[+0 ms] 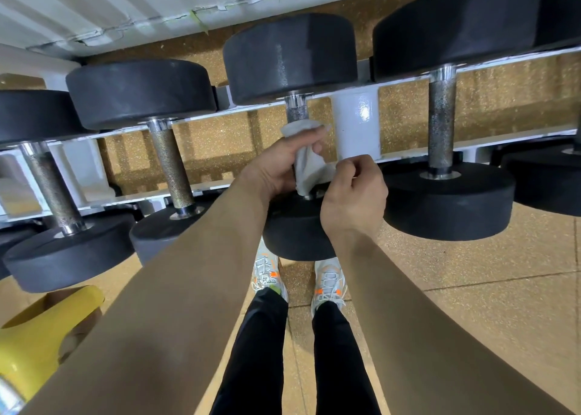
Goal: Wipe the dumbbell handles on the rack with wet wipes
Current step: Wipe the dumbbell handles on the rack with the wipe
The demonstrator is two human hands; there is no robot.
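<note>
Wipe (309, 164) wrapped round the middle dumbbell handle (296, 114) on the rack (356, 125): left hand (276, 166) curls closed about both, likely to rub the knurled metal; right hand (353, 194) pinches the wipe's lower edge, seemingly to hold it taut.

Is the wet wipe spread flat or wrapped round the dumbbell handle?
Wrapped. The wet wipe is bunched round the dumbbell handle, gripped there by the left hand, while the right hand pinches its lower edge.
</note>
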